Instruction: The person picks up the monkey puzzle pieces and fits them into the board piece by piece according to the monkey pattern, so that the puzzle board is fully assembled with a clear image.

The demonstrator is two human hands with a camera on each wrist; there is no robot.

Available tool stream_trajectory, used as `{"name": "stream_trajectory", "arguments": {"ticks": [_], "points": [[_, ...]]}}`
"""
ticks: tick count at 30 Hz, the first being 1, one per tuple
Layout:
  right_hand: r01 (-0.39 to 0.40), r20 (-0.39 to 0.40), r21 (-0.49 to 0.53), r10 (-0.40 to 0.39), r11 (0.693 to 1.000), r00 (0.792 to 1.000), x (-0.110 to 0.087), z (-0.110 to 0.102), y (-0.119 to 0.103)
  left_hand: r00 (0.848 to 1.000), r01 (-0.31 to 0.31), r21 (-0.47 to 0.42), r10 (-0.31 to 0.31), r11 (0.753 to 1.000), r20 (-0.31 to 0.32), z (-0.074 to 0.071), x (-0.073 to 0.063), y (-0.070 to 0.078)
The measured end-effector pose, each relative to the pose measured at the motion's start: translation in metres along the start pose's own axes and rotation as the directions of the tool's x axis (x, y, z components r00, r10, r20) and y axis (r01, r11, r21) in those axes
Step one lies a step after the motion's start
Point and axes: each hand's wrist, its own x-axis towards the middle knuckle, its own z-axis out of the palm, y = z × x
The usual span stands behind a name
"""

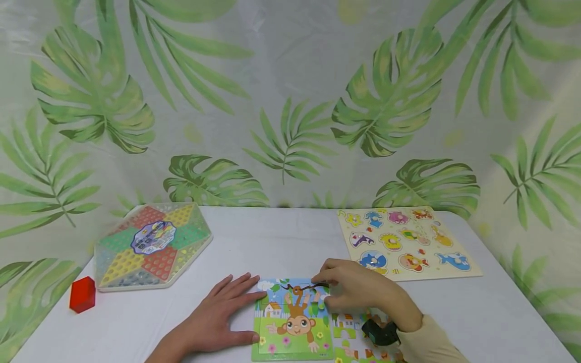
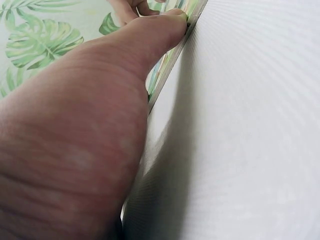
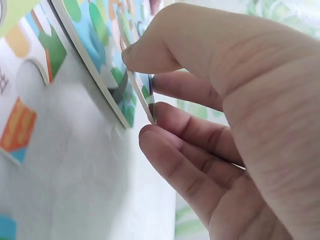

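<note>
A monkey jigsaw puzzle board point(image 1: 290, 357) lies on the white table before me. My left hand point(image 1: 213, 320) is spread at its left side, fingers straight, with the fingertips and thumb at the edge. Over the upper right corner, my right hand point(image 1: 365, 290) pinches a thin puzzle piece point(image 3: 143, 95) between thumb and fingers. This piece is tilted and stands off the board's surface in the right wrist view. Loose puzzle pieces point(image 1: 343, 333) lie right of the board, partly hidden under the right forearm.
A hexagonal Chinese checkers board point(image 1: 122, 247) lies at the back left, with a small red box point(image 1: 82, 295) by its near corner. At the back right is a sea-animal knob puzzle point(image 1: 431, 275). A leaf-print curtain point(image 1: 290, 75) hangs behind the table.
</note>
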Motion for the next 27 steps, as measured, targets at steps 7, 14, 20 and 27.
{"name": "stream_trajectory", "arguments": {"ticks": [7,14,20,27], "points": [[-0.014,0.016,-0.020,0.015,1.000,1.000,0.007,0.006,-0.004,1.000,0.004,-0.013,-0.004,1.000,0.002,0.000,0.001,0.000],[0.007,0.011,-0.053,-0.007,0.999,1.000,0.013,0.011,-0.005,0.999,0.027,-0.036,-0.026,0.999,0.025,-0.001,0.001,0.001],[0.003,0.011,-0.077,-0.002,0.997,1.000,0.017,0.013,-0.008,0.999,0.035,-0.047,-0.033,0.998,0.036,-0.002,0.000,0.001],[0.002,0.023,-0.118,0.001,0.993,1.000,0.022,0.014,-0.011,0.998,0.046,-0.057,-0.044,0.997,0.050,-0.002,0.000,0.001]]}}
